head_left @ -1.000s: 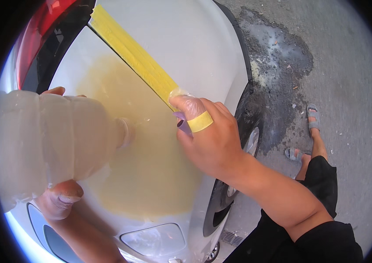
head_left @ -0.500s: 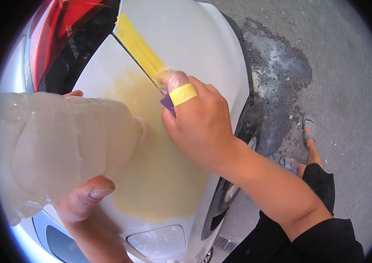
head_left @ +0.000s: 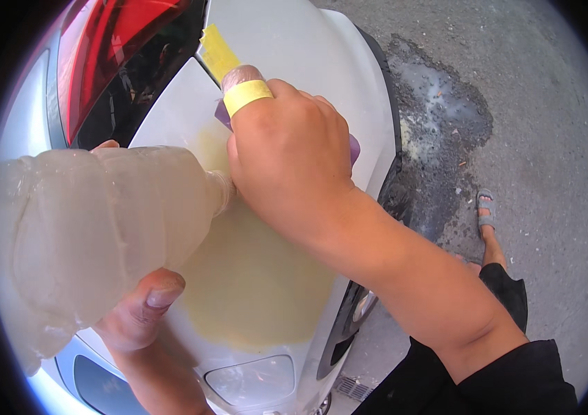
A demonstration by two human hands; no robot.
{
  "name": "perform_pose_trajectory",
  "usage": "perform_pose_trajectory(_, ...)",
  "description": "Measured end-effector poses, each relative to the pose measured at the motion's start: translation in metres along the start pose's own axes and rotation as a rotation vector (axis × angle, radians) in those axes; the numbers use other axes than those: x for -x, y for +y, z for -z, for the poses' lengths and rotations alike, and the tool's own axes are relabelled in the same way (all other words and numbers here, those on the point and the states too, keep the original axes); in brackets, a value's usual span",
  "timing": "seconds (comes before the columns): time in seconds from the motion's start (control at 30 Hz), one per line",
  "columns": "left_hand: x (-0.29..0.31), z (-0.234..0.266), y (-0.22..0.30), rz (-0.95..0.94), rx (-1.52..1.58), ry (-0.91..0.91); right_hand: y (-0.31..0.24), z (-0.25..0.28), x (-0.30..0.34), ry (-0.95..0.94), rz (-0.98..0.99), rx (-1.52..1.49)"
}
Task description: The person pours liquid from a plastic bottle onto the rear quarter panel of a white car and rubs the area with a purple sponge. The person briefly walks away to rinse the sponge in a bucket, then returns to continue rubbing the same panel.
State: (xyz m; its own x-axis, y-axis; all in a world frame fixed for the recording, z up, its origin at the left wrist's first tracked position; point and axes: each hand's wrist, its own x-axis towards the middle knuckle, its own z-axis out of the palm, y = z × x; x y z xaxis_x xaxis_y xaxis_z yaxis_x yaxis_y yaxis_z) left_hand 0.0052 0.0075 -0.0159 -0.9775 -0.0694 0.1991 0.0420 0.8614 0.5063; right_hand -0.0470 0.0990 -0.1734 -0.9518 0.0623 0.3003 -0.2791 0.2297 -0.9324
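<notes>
My left hand (head_left: 140,308) grips a large, cloudy plastic bottle (head_left: 93,225), thumb below and a fingertip showing on its far side. The bottle lies tipped over, its open neck pointing right, close beside my right wrist. My right hand (head_left: 290,131) is pressed on the car panel, closed over what looks like a purple sanding sheet (head_left: 222,114); only its edges show. A yellow band wraps one finger, whose tip has a clear film over it. Beneath lies a dull yellowish patch (head_left: 259,290) on the silver-white panel (head_left: 308,55). Yellow tape (head_left: 218,52) runs along the panel seam, partly covered by my hand.
A red tail light (head_left: 110,48) is at the far left. The fuel flap (head_left: 252,380) sits nearest me, and a wheel (head_left: 363,304) is below the panel's right edge. Wet puddle (head_left: 432,104) on the grey ground; a sandaled foot (head_left: 486,207) stands at right.
My right hand has slid up and left along the panel, covering more of the tape. The bottle has shifted slightly right, its neck now showing more fully.
</notes>
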Motion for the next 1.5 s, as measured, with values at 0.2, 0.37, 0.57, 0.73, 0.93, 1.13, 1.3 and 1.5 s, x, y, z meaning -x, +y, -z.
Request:
perform_pose_trajectory(0.2,-0.002,0.001,0.005,-0.098,-0.036,0.047,0.002,-0.001,0.008,0.063,-0.003,-0.022)
perform_pose_trajectory(0.37,0.001,0.013,-0.002,-0.213,-0.128,0.056,-0.014,0.003,-0.014,-0.015,-0.004,0.098)
perform_pose_trajectory(0.57,0.000,0.016,-0.004,-0.327,-0.121,0.164,-0.010,0.002,-0.014,0.009,0.063,-0.012)
perform_pose_trajectory(0.73,0.001,0.016,0.006,-0.247,-0.146,0.035,-0.015,0.006,-0.006,-0.055,0.024,0.105)
perform_pose_trajectory(0.93,-0.004,0.010,-0.001,-0.335,-0.159,0.078,-0.012,0.004,-0.023,-0.023,-0.025,0.029)
perform_pose_trajectory(1.13,0.002,0.021,0.000,-0.351,-0.229,0.086,-0.016,0.007,0.009,-0.106,-0.110,0.029)
perform_pose_trajectory(1.3,-0.005,0.026,-0.012,-0.276,-0.240,0.146,0.018,0.013,0.086,-0.088,-0.167,-0.071)
perform_pose_trajectory(1.5,-0.017,0.057,-0.043,-0.309,-0.313,0.265,0.045,0.018,0.162,-0.165,-0.196,-0.116)
